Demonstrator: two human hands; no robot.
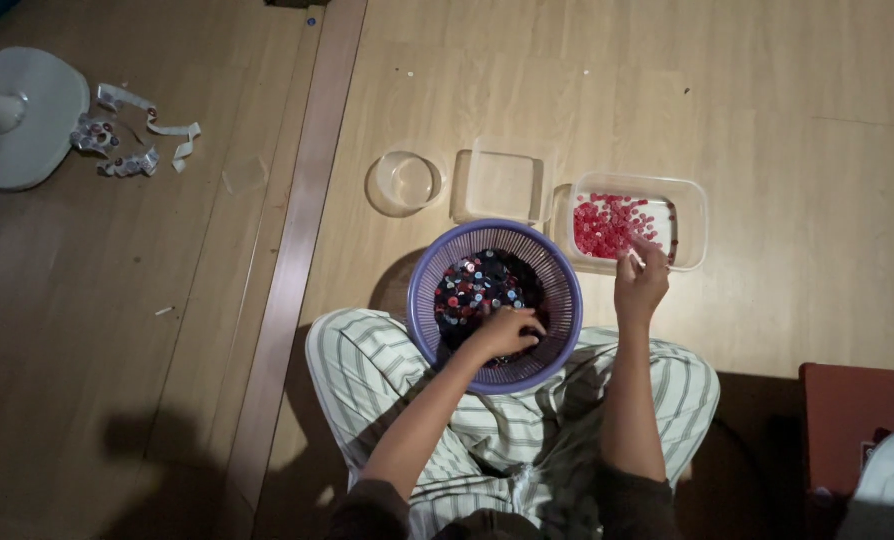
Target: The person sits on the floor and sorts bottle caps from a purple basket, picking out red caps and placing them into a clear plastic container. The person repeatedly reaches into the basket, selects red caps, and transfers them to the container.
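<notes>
Head view, looking straight down on a seated person in striped trousers (387, 390) on a wooden floor (787, 120).

Containers. Purple slotted basket (494, 302), round, sits in the lap at frame centre. It holds a dark heap of small round pieces (472, 285), mixed red, blue, white and black. At 1 o'clock from the basket, just beside its rim, a clear rectangular tub (689, 205) holds red pieces (607, 222) only, bunched toward its left half. At 12 o'clock, a second clear tub (502, 185), nothing visible inside. At 11 o'clock, a clear round cup (405, 182), nothing visible inside.

Hands. Left hand (507, 332) is down inside the basket, on the heap at its 5 o'clock side, fingers curled and spread over the pieces; whether it grips any, cannot tell. Right hand (641, 282) is at the near edge of the red tub, fingers pinched together around something small and pale at the tips; too small to identify.

Axis. The red tub's long axis runs 9 to 3 o'clock. Basket is round, mouth upward, no long axis.

Elsewhere. White fan base (27, 125) at far 10 o'clock, with crumpled pale strips (137, 140) just beside it. Red-brown furniture edge (857, 420) at 4 o'clock.
</notes>
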